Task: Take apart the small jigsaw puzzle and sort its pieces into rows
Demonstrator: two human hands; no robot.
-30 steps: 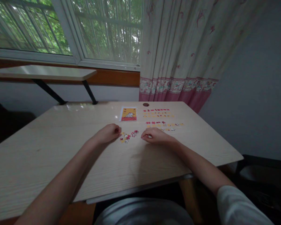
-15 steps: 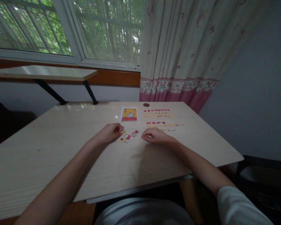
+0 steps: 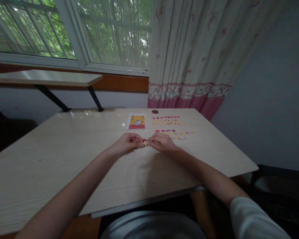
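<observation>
Above the middle of the desk my left hand and my right hand meet, each closed in a pinch. A small yellow-and-white jigsaw piece shows between their fingertips, and both hands appear to grip it. Loose jigsaw pieces lie below the left fingers, mostly covered by that hand. Beyond the hands is a picture card with a white animal on yellow and red. Red pieces and yellow pieces lie in rows to its right; my right hand hides part of the nearest rows.
The pale wooden desk carries a raised shelf at its back left. A round cable hole is near the back edge. Behind stand a window and a patterned curtain; a dark chair is at the right.
My left hand has moved right from the loose pile, bringing a yellow piece with it. My right hand has shifted slightly left, and the fingertips of both hands now meet at the piece.
</observation>
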